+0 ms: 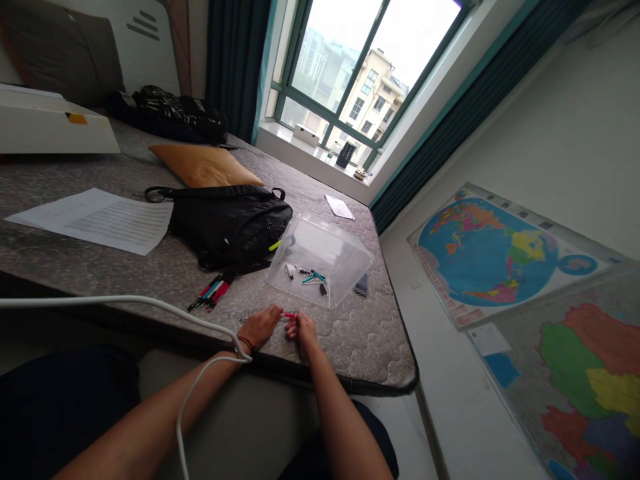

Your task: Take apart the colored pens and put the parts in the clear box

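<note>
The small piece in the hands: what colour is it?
The small piece is red; head view.

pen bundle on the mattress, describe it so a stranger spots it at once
On the grey quilted mattress, find the black fabric bag. Just below it lies a loose bundle of slim black pens with red and teal parts, outside the clear plastic box that holds loose pieces.

Head-worn camera, angled forward and down across mattress [350, 347] toward window [345, 67]; hands [303, 333] close below.
</note>
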Motion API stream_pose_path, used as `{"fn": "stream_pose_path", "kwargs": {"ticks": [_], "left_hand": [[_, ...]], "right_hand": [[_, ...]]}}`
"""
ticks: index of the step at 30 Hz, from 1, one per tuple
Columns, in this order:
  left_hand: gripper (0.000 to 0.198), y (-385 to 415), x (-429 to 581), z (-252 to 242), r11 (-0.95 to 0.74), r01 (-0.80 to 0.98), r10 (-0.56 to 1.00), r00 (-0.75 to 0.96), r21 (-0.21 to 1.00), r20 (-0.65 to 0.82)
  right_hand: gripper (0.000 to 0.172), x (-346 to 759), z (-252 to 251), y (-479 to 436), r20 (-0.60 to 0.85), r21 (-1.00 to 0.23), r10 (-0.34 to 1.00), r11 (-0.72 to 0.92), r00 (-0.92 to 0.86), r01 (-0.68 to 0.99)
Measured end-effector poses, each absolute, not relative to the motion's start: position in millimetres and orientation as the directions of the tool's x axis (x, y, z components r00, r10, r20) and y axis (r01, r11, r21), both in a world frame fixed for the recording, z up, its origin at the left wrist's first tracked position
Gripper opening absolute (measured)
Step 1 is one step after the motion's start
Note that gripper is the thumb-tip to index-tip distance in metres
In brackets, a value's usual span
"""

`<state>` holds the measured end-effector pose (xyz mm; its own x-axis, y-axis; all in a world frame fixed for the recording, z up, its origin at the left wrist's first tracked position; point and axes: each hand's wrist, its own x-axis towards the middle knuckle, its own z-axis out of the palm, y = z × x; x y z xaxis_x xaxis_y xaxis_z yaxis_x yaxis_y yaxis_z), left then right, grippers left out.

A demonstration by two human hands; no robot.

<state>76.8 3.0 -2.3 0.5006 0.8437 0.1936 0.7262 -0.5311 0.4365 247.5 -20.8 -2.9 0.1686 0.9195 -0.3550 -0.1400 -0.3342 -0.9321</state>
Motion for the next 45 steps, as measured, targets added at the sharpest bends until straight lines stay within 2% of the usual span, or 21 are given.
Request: {"fn": "stream_pose_path", "kwargs": {"ticks": [9,13,17,20,25,30,33,36,40,42,44,45], "left_hand": [[0.025,2,74,-11,-0.64,0.617,0.763,0.582,0.459,0.28],[0.028,1,74,-9,-0.604,0.626,0.787,0.566,0.493,0.245],[0.03,0,74,-2,-0.525,0.686,0.841,0.507,0.504,0.186],[0.03,-2,74,5,-0.482,0.73,0.871,0.461,0.484,0.172],[0.027,-2,73,15,-0.471,0.748,0.878,0.451,0.468,0.164],[0.018,-2,73,17,-0.458,0.764,0.885,0.441,0.454,0.15],[0.019,-2,73,19,-0.448,0.766,0.889,0.438,0.46,0.137],[0.021,-2,73,22,-0.434,0.765,0.894,0.433,0.477,0.119],[0.023,-2,73,23,-0.428,0.766,0.896,0.428,0.48,0.115],[0.024,-2,73,23,-0.426,0.768,0.897,0.426,0.477,0.115],[0.023,-2,74,23,-0.421,0.769,0.9,0.421,0.48,0.114],[0.023,-2,74,22,-0.42,0.768,0.9,0.419,0.482,0.117]], "right_hand": [[0.042,249,9,-23,-0.4,-0.909,0.913,-0.384,0.079,-0.162],[0.038,246,3,-18,-0.396,-0.917,0.895,-0.374,0.206,-0.137],[0.029,240,-4,-14,-0.318,-0.948,0.87,-0.293,0.377,-0.123],[0.026,239,-5,-16,-0.289,-0.957,0.872,-0.276,0.395,-0.09],[0.032,246,5,-18,-0.308,-0.931,0.935,-0.334,0.175,0.146],[0.02,258,17,-10,-0.351,-0.8,0.932,-0.347,0.088,0.489],[0.017,262,19,-7,-0.333,-0.758,0.941,-0.3,0.052,0.58],[0.018,263,21,-8,-0.291,-0.78,0.956,-0.224,-0.022,0.584],[0.023,269,39,-1,-0.436,-0.762,0.892,-0.297,-0.117,0.576],[0.026,277,54,8,-0.4,-0.82,0.916,-0.345,-0.025,0.456],[0.033,287,65,15,-0.249,-0.925,0.943,-0.299,0.223,0.233],[0.037,291,66,17,-0.184,-0.96,0.915,-0.246,0.36,0.135]]}}
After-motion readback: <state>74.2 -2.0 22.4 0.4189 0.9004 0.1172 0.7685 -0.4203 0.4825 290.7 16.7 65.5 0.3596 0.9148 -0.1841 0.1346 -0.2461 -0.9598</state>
